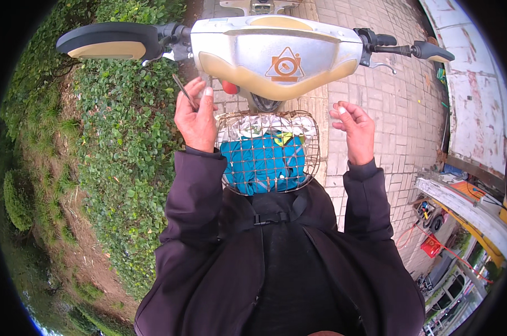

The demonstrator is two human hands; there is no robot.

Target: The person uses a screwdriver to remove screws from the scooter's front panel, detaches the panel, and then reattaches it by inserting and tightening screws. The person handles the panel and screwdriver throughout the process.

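In front of me stands a scooter with a silver and tan front panel (315,56). My left hand (197,120), left of the panel's lower edge, is closed round a thin dark rod (181,88) that sticks up past the fingers. The rod's exact kind cannot be made out. On the other side, my right hand (355,129) is raised in the air with thumb and fingertips pinched together; anything between them is too small to name. A rusty wire basket (316,143) sits between my hands, with blue cloth (262,162) and whitish crumpled material (248,126) inside.
Handlebar guards (110,42) and a brake lever (382,67) jut out at both sides. A red round part (229,87) shows beneath the panel. Green hedge (119,168) lines the left, brick paving (393,106) the right, with a worn white panel (472,73) beyond.
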